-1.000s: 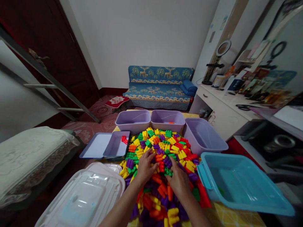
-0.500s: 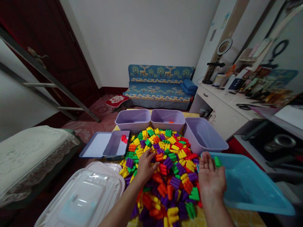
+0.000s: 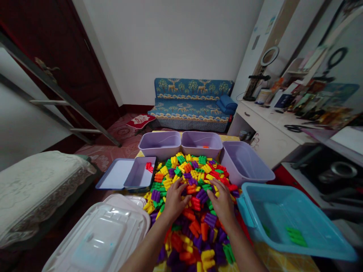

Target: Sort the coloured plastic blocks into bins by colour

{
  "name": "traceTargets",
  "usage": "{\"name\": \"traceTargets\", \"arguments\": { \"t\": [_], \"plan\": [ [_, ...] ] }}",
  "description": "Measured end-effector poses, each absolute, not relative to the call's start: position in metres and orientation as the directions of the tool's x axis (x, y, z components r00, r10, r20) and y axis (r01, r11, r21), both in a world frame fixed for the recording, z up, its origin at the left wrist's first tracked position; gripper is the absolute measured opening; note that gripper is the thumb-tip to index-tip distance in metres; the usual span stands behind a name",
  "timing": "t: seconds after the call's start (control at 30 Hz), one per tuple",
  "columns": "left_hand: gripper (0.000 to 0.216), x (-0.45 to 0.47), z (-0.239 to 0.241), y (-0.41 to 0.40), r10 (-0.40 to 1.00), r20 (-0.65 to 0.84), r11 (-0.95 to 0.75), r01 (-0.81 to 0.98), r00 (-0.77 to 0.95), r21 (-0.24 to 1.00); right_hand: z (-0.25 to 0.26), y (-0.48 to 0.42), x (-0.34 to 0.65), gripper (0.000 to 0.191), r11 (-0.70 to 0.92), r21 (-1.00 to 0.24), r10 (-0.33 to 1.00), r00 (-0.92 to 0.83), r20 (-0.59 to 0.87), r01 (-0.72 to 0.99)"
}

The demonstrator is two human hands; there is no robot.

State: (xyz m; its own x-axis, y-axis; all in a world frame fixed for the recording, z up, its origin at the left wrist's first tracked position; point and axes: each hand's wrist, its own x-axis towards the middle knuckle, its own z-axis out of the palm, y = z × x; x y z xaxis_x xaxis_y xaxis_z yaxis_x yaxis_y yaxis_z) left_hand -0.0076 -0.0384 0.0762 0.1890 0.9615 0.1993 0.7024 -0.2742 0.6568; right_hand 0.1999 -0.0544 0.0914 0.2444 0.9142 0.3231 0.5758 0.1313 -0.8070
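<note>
A big pile of plastic building blocks in red, orange, yellow, green and purple covers the middle of the table. My left hand rests on the left of the pile with fingers spread and slightly bent, holding nothing that I can see. Over the right part of the pile is my right hand, palm down, its fingers apart and touching or just above the blocks. To its right stands a blue plastic bin with green blocks on its bottom.
Three purple bins line the far side; the middle one holds an orange piece. A tin box with red blocks and white lids lie left. Beyond are a sofa and a desk.
My right hand has swung left from the blue bin to the pile and turned palm down. A green block that was in the air by its fingers now lies in the bin. My left hand stays put.
</note>
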Motion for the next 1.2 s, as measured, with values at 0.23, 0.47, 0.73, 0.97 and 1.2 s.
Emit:
{"name": "traceTargets", "arguments": {
  "t": [0.23, 0.47, 0.73, 0.97, 1.2],
  "plan": [
    [0.044, -0.008, 0.073, -0.039, 0.95, 0.252, -0.308, 0.687, 0.185, 0.659, 0.074, -0.055, 0.178, 0.037, 0.107, -0.677, 0.931, 0.165, 0.324, 0.728],
    [0.05, -0.008, 0.072, -0.038, 0.953, 0.237, -0.3, 0.689, 0.188, 0.66, 0.093, -0.06, 0.173, 0.027, 0.302, -0.828, 0.945, -0.036, 0.325, 0.472],
    [0.049, -0.008, 0.074, -0.038, 0.956, 0.216, -0.291, 0.701, 0.197, 0.651, 0.118, -0.027, 0.229, 0.034, 0.064, -0.499, 0.823, 0.237, 0.516, 0.864],
    [0.049, -0.006, 0.074, -0.038, 0.96, 0.206, -0.277, 0.719, 0.188, 0.637, 0.136, -0.02, 0.238, 0.033, -0.35, -0.101, 0.907, 0.364, 0.212, 0.931],
    [0.049, -0.006, 0.074, -0.038, 0.961, 0.203, -0.275, 0.723, 0.188, 0.634, 0.135, -0.028, 0.214, 0.035, -0.362, -0.026, 0.916, 0.36, 0.175, 0.932]
  ]
}}
